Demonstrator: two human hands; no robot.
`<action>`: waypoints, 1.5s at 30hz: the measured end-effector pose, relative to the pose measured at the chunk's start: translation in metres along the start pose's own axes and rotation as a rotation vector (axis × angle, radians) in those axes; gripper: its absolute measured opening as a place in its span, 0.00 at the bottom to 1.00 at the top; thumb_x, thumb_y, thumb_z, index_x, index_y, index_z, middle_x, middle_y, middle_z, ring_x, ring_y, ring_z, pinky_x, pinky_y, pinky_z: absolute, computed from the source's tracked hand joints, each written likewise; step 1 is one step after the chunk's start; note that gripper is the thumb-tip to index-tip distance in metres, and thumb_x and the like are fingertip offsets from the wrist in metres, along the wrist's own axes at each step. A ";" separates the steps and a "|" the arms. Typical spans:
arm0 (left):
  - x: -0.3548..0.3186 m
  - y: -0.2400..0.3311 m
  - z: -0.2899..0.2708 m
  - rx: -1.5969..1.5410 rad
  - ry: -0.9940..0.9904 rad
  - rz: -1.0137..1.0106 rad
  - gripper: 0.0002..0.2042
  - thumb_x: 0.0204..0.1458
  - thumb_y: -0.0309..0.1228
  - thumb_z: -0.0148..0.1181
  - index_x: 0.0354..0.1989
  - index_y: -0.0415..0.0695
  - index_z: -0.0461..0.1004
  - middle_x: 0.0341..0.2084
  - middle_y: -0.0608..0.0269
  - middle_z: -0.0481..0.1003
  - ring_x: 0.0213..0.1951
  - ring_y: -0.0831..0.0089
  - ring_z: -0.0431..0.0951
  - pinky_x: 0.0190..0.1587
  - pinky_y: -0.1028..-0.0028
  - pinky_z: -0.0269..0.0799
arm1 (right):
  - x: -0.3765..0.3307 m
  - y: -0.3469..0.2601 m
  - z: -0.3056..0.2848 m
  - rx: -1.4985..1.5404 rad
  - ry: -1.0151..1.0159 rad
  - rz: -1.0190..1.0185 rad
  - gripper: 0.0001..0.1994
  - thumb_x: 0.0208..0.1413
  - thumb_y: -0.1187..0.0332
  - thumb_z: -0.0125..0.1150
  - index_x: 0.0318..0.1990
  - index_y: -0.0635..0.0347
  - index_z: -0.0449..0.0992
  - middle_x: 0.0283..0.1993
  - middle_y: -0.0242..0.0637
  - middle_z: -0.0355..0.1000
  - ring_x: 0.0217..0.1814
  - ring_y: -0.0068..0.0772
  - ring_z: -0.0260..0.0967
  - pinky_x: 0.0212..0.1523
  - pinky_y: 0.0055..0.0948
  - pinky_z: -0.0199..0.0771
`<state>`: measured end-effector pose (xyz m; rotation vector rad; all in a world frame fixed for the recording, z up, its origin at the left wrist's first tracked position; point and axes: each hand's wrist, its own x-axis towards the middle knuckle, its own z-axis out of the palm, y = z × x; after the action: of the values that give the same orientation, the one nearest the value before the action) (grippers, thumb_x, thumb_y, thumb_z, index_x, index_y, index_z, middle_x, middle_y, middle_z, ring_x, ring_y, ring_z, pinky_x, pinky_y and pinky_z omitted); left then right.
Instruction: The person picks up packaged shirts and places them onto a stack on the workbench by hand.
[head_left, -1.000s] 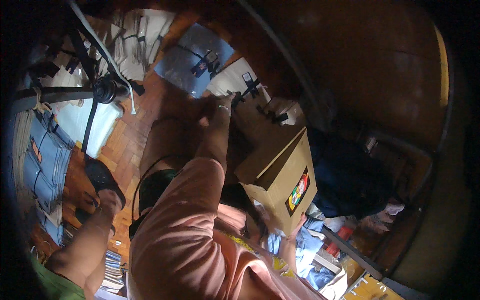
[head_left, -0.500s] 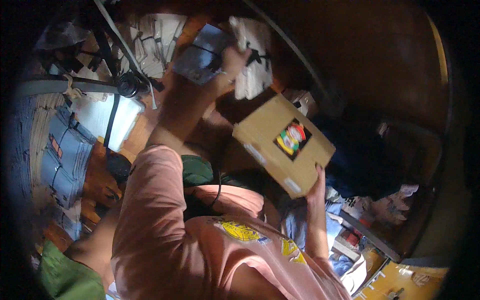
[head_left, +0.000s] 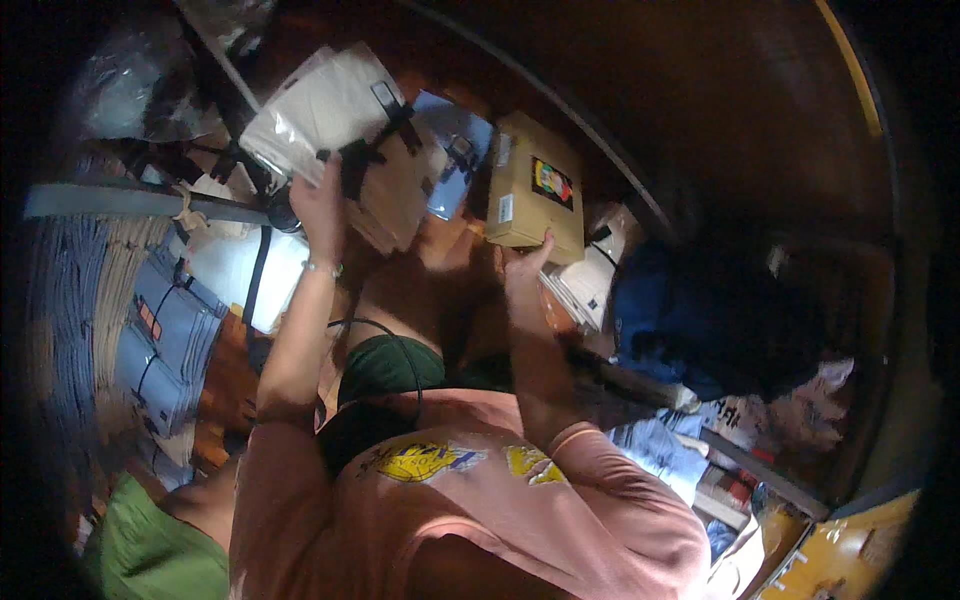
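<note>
My left hand is closed on the lower edge of a cream folded bundle that has a plastic sheen and dark straps, held up at the far left. In my right hand is a brown cardboard box with a colourful cartoon picture on its face, gripped at its near end with the thumb on top. A tan strapped bundle lies beneath and right of the cream one. Between it and the box rests a blue strapped bundle. White bundles lie beside the box, on its right.
Stacks of blue folded pieces and a white strapped stack stand at left by a grey bar. A large dark blue heap lies at right. Wooden floor shows between. A green cloth is near left.
My left hand has moved left with the cream bundle lifted in it. My right hand has carried the box farther away and left, turning it more upright. The whole view has shifted.
</note>
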<state>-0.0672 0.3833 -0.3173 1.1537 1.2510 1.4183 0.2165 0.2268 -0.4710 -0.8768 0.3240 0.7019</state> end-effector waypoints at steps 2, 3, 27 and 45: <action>-0.013 0.006 -0.010 0.058 0.044 -0.020 0.12 0.50 0.32 0.57 0.36 0.33 0.72 0.33 0.60 0.75 0.34 0.76 0.70 0.39 0.76 0.65 | -0.004 0.015 0.012 0.033 -0.029 -0.069 0.32 0.48 0.46 0.52 0.58 0.53 0.58 0.59 0.38 0.57 0.61 0.43 0.53 0.59 0.51 0.55; -0.019 0.006 -0.014 0.061 0.051 -0.017 0.12 0.50 0.32 0.57 0.35 0.33 0.72 0.32 0.60 0.75 0.34 0.76 0.70 0.39 0.76 0.64 | -0.003 0.016 0.012 0.110 -0.059 0.035 0.33 0.48 0.46 0.51 0.58 0.54 0.57 0.59 0.39 0.57 0.61 0.43 0.53 0.58 0.52 0.55; -0.038 -0.008 -0.010 0.126 -0.206 -0.199 0.12 0.50 0.33 0.56 0.36 0.36 0.72 0.27 0.62 0.75 0.29 0.76 0.72 0.33 0.76 0.67 | 0.030 0.060 -0.007 -0.209 -0.090 0.189 0.33 0.52 0.44 0.48 0.60 0.56 0.56 0.59 0.38 0.58 0.61 0.41 0.53 0.59 0.43 0.57; -0.066 -0.044 -0.174 -0.796 -0.415 -0.908 0.27 0.55 0.45 0.46 0.59 0.43 0.55 0.52 0.54 0.64 0.49 0.60 0.69 0.53 0.60 0.66 | -0.219 0.021 0.190 -1.333 -1.627 -0.351 0.33 0.53 0.68 0.56 0.63 0.62 0.46 0.57 0.44 0.57 0.57 0.33 0.57 0.56 0.30 0.58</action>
<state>-0.2264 0.2944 -0.3757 0.2194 0.6347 0.7693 0.0377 0.2931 -0.2513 -1.1983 -1.8966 1.0482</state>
